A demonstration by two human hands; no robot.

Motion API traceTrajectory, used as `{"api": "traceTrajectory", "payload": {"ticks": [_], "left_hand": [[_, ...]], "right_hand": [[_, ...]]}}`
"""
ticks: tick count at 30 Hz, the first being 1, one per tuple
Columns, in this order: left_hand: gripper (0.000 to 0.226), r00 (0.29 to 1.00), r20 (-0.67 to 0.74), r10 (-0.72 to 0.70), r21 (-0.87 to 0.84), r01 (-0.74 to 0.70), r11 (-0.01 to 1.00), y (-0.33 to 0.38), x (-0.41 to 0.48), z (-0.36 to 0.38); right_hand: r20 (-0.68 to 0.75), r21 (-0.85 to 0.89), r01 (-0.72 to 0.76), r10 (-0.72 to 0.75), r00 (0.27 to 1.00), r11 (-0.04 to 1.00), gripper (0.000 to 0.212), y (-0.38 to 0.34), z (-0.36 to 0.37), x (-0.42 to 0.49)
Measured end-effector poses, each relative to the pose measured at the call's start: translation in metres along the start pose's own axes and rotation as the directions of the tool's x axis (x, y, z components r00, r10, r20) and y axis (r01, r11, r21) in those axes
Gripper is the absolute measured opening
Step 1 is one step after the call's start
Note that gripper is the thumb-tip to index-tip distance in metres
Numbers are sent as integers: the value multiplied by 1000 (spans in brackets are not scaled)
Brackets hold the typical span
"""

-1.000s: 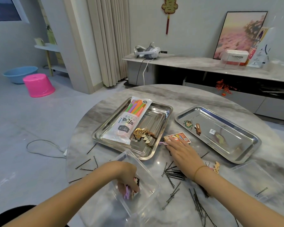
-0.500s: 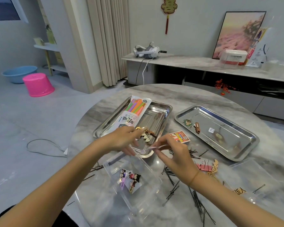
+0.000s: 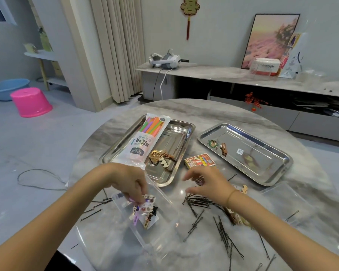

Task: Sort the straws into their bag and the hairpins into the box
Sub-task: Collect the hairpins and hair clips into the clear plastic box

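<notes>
Close to the counter's (image 3: 233,114) near edge sits the clear box (image 3: 164,196), decorated hairpins (image 3: 147,212) heaped inside; the left hand (image 3: 129,180) dips over its far rim, grip pinching a purple hairpin (image 3: 132,200); the right hand (image 3: 205,182) hovers just beside, grip loose and empty, above scattered black hairpins (image 3: 200,202). Farther off, the straw bag (image 3: 143,141) lies in the left tray (image 3: 191,130), long axis running away, coloured straw ends pointing far; bare marble lies open beyond it and the right tray (image 3: 286,163).

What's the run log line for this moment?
left hand: fingertips at hair clips in box, grip unclear | right hand: open above black hairpins | straw bag: on tray
</notes>
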State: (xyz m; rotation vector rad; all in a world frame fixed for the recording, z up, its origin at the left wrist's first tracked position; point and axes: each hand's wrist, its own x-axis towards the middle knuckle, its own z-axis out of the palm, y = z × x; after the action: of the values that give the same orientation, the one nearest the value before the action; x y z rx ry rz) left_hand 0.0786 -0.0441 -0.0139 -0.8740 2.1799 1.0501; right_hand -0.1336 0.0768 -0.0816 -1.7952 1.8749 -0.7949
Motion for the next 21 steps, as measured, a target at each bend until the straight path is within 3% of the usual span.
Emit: {"api": "traceTrajectory", "payload": {"ticks": [2, 5, 9, 12, 15, 17, 19, 21], "left_hand": [[14, 994, -21, -105, 154, 107, 982, 1, 6, 5], [25, 986, -50, -157, 271, 165, 948, 9, 14, 11], [27, 989, -60, -134, 255, 145, 956, 15, 19, 7], [25, 984, -38, -173, 111, 176, 978, 16, 19, 0], [32, 989, -70, -131, -87, 125, 988, 26, 10, -9], [31, 986, -159, -48, -251, 6, 968, 38, 5, -12], [27, 961, -274, 27, -433, -148, 889, 52, 8, -10], [25, 944, -324, 68, -639, -272, 720, 70, 18, -3]], "right_hand": [[7, -164, -202, 206, 979, 966, 29, 17, -16, -3], [8, -467, -406, 462, 887, 786, 46, 37, -32, -10], [-42, -532, -550, 628, 777, 644, 81, 52, -39, -14], [30, -532, -584, 702, 711, 614, 95, 61, -36, -14], [43, -559, -553, 688, 725, 618, 86, 65, -27, -13], [34, -539, -549, 668, 744, 639, 61, 66, -23, -13], [49, -540, -520, 641, 766, 662, 38, 66, -22, -13], [65, -538, -492, 615, 786, 685, 26, 69, -23, -14]]}}
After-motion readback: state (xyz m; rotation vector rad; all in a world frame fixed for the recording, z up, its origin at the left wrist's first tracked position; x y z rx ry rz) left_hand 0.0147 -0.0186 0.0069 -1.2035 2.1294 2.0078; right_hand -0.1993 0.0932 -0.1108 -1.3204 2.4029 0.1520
